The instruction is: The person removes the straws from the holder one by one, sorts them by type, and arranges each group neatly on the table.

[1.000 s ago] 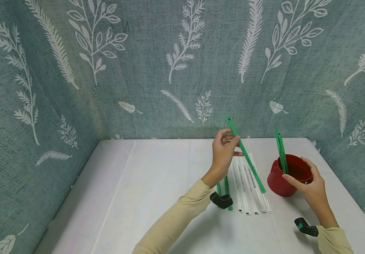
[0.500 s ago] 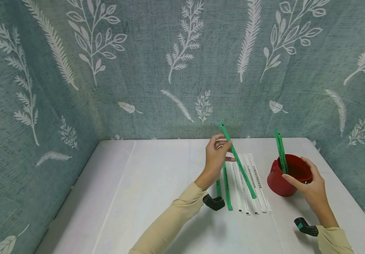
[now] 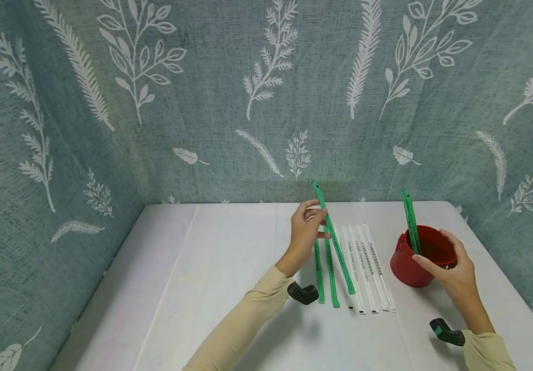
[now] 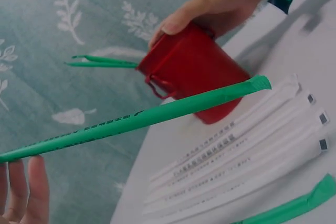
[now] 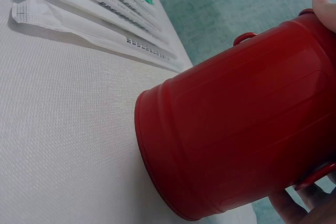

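My left hand (image 3: 302, 234) pinches a green wrapped straw (image 3: 339, 250) near its upper part, holding it slanted above the row of straws. The left wrist view shows this straw (image 4: 131, 123) crossing in front of the bucket. On the table below lie two green wrapped straws (image 3: 330, 273), side by side. Just right of them are several white wrapped straws (image 3: 364, 273). My right hand (image 3: 461, 278) grips the rim and side of a small red bucket (image 3: 407, 265). Green wrapped straws (image 3: 411, 221) stand inside it, leaning left; their lower ends are hidden.
A white cloth covers the table (image 3: 220, 273). Behind it and on the left hangs a grey-green curtain (image 3: 210, 103) with white leaf prints. A black wrist device (image 3: 302, 293) sits at the left wrist, another black device (image 3: 447, 332) at the right.
My left hand has moved left and slightly down with the green straw, from over the white straws toward the green ones. My right hand and the bucket have stayed in place.
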Tool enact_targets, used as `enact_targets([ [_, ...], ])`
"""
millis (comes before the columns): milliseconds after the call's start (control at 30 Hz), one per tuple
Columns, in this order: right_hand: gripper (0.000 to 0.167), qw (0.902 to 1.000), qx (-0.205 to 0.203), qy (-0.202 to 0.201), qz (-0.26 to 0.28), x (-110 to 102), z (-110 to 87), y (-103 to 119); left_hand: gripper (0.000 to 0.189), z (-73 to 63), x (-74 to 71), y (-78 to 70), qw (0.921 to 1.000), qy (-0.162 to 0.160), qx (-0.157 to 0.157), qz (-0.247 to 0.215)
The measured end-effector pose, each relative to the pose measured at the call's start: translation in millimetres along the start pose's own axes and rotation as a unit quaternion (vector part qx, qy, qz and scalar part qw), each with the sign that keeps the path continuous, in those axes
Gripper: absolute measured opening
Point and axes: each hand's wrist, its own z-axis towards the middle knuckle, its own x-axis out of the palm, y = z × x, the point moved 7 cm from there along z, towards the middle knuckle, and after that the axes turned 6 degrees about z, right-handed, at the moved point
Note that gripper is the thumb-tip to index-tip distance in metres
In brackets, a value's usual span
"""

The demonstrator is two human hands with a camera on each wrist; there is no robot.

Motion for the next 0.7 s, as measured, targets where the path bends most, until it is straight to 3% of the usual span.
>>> enact_targets([
  [700,0.083,1.0,0.001,-0.002,0.003,-0.7,1.3,-0.6,0.029,7.6,-24.3,24.0,0.9975,-0.026,-0.052,0.042],
])
